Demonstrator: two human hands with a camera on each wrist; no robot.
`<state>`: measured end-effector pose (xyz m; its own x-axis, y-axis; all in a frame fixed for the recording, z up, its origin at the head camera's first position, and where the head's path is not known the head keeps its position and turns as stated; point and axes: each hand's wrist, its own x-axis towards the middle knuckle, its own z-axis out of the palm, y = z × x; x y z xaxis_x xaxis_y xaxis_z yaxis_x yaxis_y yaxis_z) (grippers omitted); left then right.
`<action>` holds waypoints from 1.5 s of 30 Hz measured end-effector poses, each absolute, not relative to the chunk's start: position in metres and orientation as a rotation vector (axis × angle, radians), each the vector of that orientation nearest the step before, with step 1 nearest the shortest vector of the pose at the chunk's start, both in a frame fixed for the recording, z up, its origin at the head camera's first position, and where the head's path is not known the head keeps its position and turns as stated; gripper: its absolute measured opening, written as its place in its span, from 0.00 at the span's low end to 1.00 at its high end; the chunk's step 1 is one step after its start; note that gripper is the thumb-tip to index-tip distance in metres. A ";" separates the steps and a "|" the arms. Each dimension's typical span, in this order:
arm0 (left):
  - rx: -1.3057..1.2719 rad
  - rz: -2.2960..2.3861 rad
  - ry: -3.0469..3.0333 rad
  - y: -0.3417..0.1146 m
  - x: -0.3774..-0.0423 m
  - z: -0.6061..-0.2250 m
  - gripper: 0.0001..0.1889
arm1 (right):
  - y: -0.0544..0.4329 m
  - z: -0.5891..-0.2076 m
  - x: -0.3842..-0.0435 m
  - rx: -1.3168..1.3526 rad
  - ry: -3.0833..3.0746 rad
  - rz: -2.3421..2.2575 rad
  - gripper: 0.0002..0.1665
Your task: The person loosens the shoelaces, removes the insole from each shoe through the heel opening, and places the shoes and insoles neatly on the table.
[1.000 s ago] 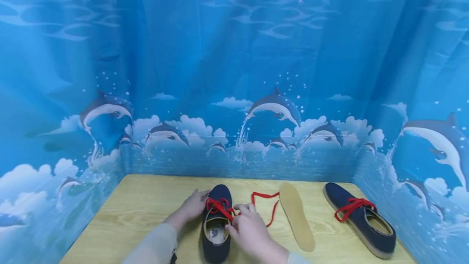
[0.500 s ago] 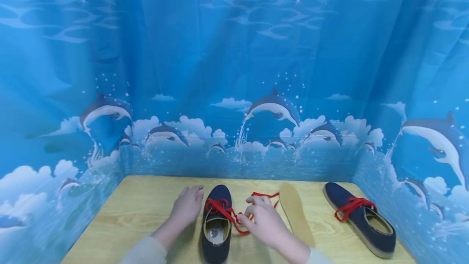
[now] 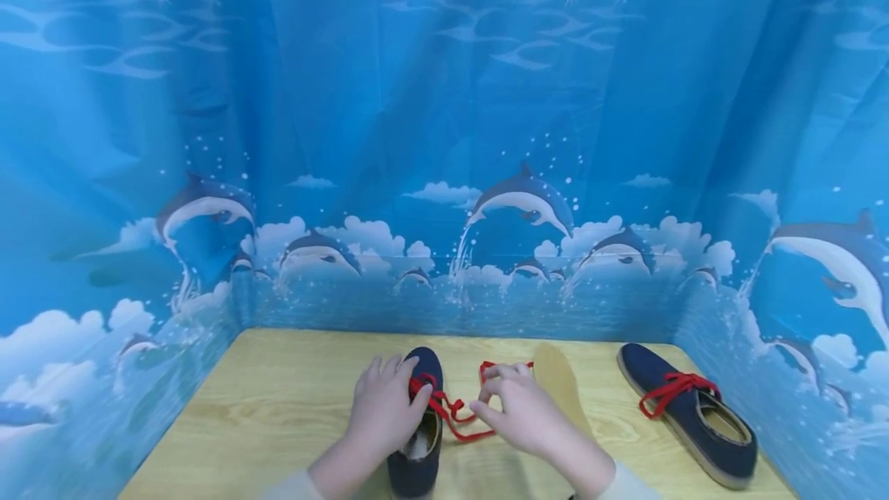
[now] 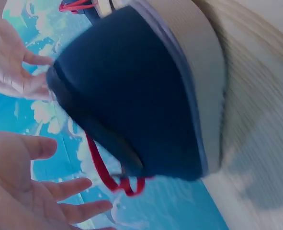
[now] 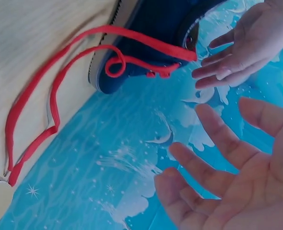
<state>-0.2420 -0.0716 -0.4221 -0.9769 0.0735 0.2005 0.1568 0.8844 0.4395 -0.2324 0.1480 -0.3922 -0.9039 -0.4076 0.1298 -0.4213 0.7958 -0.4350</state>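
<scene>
A navy shoe (image 3: 414,473) with a red lace (image 3: 472,437) stands on the table, its toe pointing away from me. Over its front part hovers my left hand (image 3: 384,407), fingers spread and holding nothing; the left wrist view shows them apart from the shoe's side (image 4: 127,96). My right hand (image 3: 524,411) hangs just right of the shoe, above the trailing lace. Its fingers bend loosely, and in the right wrist view the palm (image 5: 237,177) has nothing in it. The lace (image 5: 55,96) runs from the eyelets out across the table in two strands.
A tan insole (image 3: 559,380) lies right of my right hand, partly hidden by it, with the lace's far end reaching it. Farther right rests a second navy shoe (image 3: 718,438) with a tied red bow. A dolphin-printed blue curtain (image 3: 444,137) encloses the wooden table (image 3: 278,376).
My right hand has let go of the lace at the shoe and moved right. The left hand has left the shoe's left side and come over its laces.
</scene>
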 end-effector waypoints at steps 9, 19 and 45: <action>-0.193 -0.527 -2.954 -0.037 -0.243 -0.433 0.35 | 0.160 -0.383 -0.234 0.667 -2.951 0.704 0.11; -0.189 -0.412 -2.995 -0.026 -0.249 -0.452 0.39 | 0.169 -0.375 -0.234 0.615 -3.018 0.717 0.10; -0.151 -0.466 -3.006 -0.100 -0.258 -0.461 0.33 | 0.212 -0.359 -0.239 0.458 -3.041 0.826 0.15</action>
